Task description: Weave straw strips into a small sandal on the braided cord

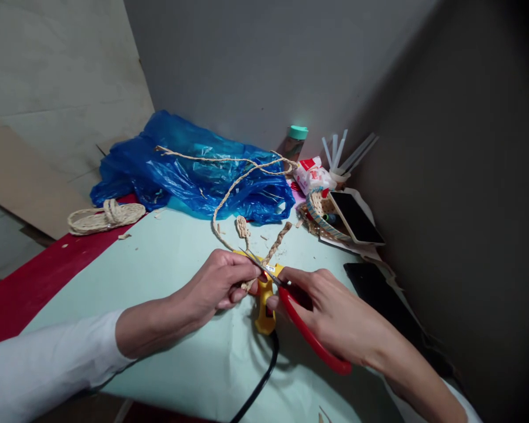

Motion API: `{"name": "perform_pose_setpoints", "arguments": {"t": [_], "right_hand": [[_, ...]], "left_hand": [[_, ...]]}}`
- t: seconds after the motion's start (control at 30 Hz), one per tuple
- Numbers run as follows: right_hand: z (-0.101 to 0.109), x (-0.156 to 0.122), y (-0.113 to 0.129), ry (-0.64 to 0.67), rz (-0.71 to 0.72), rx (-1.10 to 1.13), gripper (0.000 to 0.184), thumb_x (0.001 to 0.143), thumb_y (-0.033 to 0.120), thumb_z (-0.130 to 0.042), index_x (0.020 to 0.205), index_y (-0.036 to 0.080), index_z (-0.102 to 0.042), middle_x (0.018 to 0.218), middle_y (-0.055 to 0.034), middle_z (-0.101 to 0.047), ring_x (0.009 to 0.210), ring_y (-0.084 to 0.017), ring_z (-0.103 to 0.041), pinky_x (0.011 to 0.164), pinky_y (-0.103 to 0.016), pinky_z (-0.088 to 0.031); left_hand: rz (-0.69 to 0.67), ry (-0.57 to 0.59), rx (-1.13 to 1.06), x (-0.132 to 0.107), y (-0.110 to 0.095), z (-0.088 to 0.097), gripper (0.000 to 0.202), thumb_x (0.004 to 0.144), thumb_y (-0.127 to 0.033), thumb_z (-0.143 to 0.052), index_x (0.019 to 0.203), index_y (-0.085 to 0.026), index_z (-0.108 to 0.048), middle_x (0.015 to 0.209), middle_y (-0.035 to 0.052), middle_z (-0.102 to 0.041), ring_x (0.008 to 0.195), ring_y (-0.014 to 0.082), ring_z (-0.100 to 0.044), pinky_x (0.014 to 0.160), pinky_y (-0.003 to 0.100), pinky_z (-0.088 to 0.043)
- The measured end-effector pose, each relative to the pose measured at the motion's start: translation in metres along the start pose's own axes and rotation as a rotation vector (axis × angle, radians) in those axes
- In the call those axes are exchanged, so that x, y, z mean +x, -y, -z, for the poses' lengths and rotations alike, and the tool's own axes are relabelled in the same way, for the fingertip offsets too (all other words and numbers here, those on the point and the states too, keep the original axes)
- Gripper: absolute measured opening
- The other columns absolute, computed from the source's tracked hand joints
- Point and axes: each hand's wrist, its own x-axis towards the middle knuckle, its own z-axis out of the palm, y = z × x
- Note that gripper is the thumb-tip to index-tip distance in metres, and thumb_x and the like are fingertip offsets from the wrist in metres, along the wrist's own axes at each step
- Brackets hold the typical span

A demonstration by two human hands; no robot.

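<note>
My left hand (220,279) is closed, its fingertips pinching a strand of straw cord. My right hand (339,311) is wrapped round scissors (312,339) with red handles, their narrow blades reaching up past the left fingertips. Beneath the blades lies a yellow glue gun (265,320) with a black cable (260,385) running toward me. Just beyond the hands are a short thick braid (278,242) and a small wound bundle of cord (242,227). A long twisted straw cord (233,187) loops from near the left hand up over a blue plastic bag.
The crumpled blue bag (176,170) spans the back of the pale table (171,358). At left lies a coiled straw rope (106,217). On the right are a woven basket (316,212), a phone (355,217), a dark flat object (374,299), a bottle (296,141) and glue sticks (335,150).
</note>
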Motion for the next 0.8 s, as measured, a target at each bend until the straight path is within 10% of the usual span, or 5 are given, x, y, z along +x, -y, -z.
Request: {"name": "perform_pose_setpoints", "arguments": {"t": [0.8], "right_hand": [[0.005, 0.007, -0.011, 0.025, 0.039, -0.002, 0.025, 0.090, 0.032, -0.045, 0.071, 0.019, -0.053, 0.060, 0.0030, -0.050, 0.055, -0.010, -0.036, 0.052, -0.024, -0.028]], "left_hand": [[-0.077, -0.025, -0.065, 0.011, 0.004, -0.007, 0.018, 0.072, -0.018, -0.058, 0.055, -0.014, -0.051, 0.043, -0.0067, -0.037, 0.035, 0.0013, -0.024, 0.035, 0.017, -0.010]]}}
